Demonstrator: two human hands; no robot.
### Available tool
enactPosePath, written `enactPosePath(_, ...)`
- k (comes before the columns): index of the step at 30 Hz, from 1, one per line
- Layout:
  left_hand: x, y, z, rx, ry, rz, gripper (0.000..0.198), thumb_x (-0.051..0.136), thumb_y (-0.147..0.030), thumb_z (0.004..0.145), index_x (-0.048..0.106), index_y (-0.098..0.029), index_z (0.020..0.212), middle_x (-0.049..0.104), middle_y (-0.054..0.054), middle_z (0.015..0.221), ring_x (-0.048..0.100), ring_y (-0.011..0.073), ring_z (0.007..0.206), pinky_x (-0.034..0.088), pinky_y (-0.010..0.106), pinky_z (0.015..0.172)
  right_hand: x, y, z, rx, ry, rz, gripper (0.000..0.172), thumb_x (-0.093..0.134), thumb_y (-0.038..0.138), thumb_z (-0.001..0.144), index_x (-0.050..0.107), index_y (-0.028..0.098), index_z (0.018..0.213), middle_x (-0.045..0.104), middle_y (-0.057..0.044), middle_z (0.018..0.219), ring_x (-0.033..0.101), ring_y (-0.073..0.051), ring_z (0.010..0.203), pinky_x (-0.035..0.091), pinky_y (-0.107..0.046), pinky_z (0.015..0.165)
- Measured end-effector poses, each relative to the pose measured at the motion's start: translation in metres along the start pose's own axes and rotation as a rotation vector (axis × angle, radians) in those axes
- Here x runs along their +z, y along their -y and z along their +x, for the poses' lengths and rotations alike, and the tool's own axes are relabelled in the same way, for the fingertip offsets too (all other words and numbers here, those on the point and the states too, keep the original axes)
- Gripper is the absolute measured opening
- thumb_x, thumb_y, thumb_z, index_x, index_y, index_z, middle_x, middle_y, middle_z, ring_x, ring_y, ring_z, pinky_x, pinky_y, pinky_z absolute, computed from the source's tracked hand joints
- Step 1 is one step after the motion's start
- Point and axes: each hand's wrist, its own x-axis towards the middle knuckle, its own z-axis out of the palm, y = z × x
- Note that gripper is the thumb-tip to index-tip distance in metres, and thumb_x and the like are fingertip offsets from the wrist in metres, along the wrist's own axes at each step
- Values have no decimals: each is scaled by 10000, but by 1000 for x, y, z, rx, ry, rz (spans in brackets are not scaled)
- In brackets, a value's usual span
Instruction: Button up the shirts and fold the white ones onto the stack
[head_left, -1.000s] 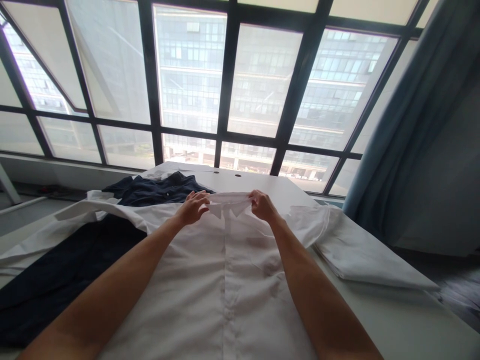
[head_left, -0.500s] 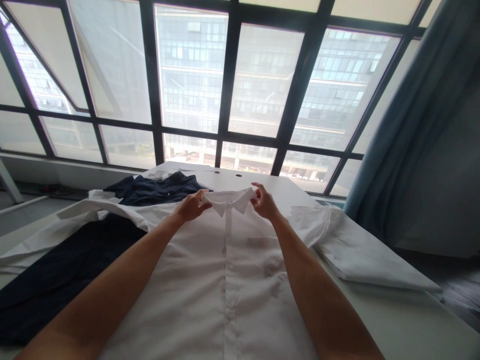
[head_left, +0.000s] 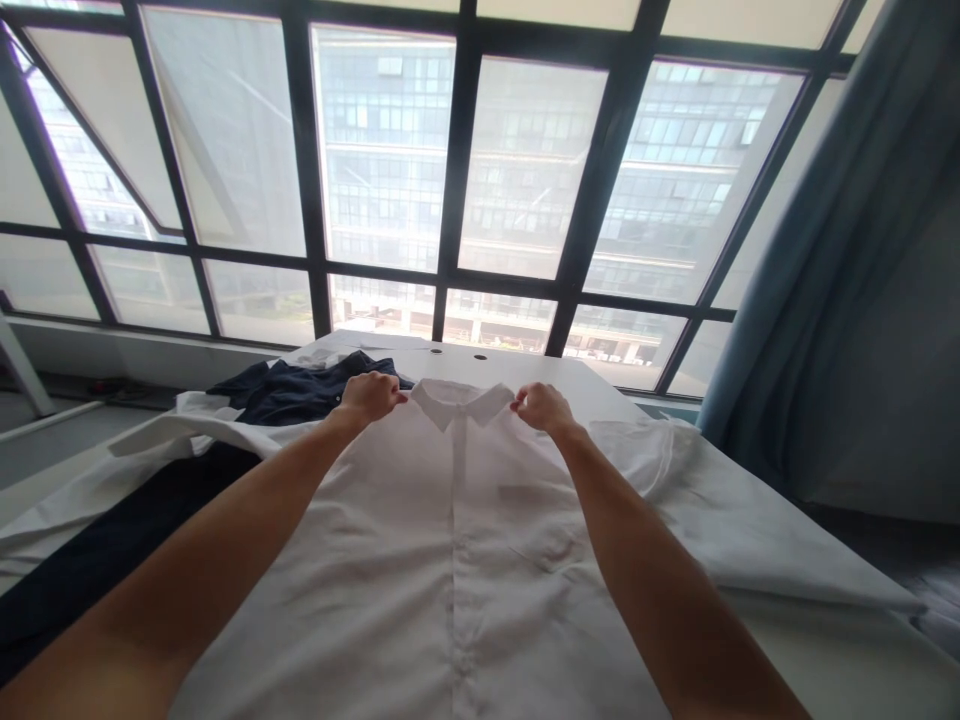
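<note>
A white collared shirt (head_left: 405, 560) lies front side up and spread out, its button strip running down the middle. Its collar (head_left: 486, 404) points away from me at the far end. My left hand (head_left: 373, 396) is closed, pinching the shirt's shoulder just left of the collar. On the other side, my right hand (head_left: 541, 408) pinches the fabric just right of the collar. Both forearms reach over the shirt body. Wrinkles cross the shirt's chest and lower front.
Left of the shirt lies a dark navy shirt (head_left: 296, 390) with white garments (head_left: 172, 440) around it. A white table (head_left: 577, 385) has two dark holes near its far edge. Windows stand behind, and a blue-grey curtain (head_left: 802, 270) hangs at right.
Both hands have moved from the collar's ends to the fabric beside it, fingers now curled in. The collar lies flatter, and the shirt's right sleeve side has spread further right.
</note>
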Motion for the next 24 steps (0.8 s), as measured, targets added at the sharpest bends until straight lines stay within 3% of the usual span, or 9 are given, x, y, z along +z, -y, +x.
enactPosePath(3,-7,-13,30,-115,34,-41,324,553,-404,879,742,-148,940,719,184,1021,667,356,989,495,427,824,-3,15,26,122,-104,18,232,632,335,838,750,149,911,724,-168,907,669,-266,827,489,-332,702)
enactPosePath(6,0,-24,50,-166,64,-78,372,488,-316,912,687,-81,1120,678,248,1146,645,361,1074,488,427,864,-1,26,41,187,-60,51,350,547,298,901,679,88,1148,696,-228,1059,667,-305,936,502,-364,753)
enactPosePath(9,18,-28,50,-140,136,-76,558,506,-290,898,472,-44,1397,642,275,1215,635,345,1118,476,410,902,7,30,37,178,43,38,610,552,264,903,400,71,1461,626,-254,1239,626,-327,1103,486,-411,881)
enactPosePath(11,28,-24,39,-107,206,-32,633,517,-331,894,387,-90,1465,630,257,1253,617,335,1156,452,433,952,14,31,21,138,109,-28,710,563,289,905,281,84,1523,566,-259,1338,565,-336,1214,437,-450,979)
enactPosePath(14,31,-2,14,-103,264,32,501,512,-382,894,533,-183,1353,644,208,1260,590,346,1187,390,528,1013,24,31,-20,0,247,-132,639,544,351,924,360,137,1497,525,-219,1412,512,-321,1286,375,-466,1056)
enactPosePath(17,23,38,-18,-180,269,70,373,550,-410,872,664,-170,1134,635,219,1258,562,385,1196,382,572,994,28,30,-70,-115,360,-160,561,542,411,922,475,196,1435,503,-158,1457,469,-301,1333,330,-458,1103)
enactPosePath(21,11,94,-62,-372,212,100,509,640,-560,788,672,-106,1013,591,256,1261,508,430,1193,393,600,946,24,21,-133,-92,460,-152,648,499,524,924,432,194,1477,350,-155,1561,288,-339,1447,229,-535,1151)
enactPosePath(24,6,115,-87,-475,123,120,592,604,-657,767,651,-100,964,574,239,1246,474,427,1176,414,590,906,18,14,-167,-49,489,-122,680,343,593,966,353,203,1523,238,-139,1609,196,-344,1480,199,-574,1147)
